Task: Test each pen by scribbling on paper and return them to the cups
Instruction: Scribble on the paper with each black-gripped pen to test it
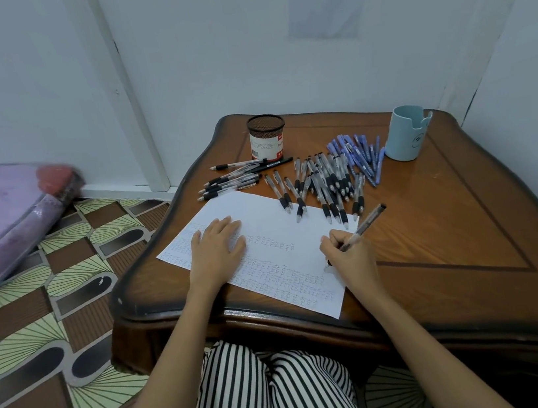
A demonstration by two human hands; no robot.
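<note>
Mid-scribble here: my right hand (349,254) pinches a pen (364,226) on the paper (265,239), left hand (218,245) spread flat holding it. Next I'd guess it goes into a cup (406,132).

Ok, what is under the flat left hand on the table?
The white scribble-covered sheet of paper, which the left hand presses flat on the brown wooden table. Any marks beneath the palm are covered.

Glossy brown wooden table (435,215), dark scalloped rim, before me. Directly on it:
- white paper sheet (261,211) bearing scribble rows, at my edge
- black mesh cup (267,138), far left
- pale blue plastic cup (406,134), far right
- row of clear black-gripped pens (230,181) beside the mesh cup
- central heap of clear pens (323,182), some overlapping the sheet
- blue pens (359,156) near the blue cup
</note>
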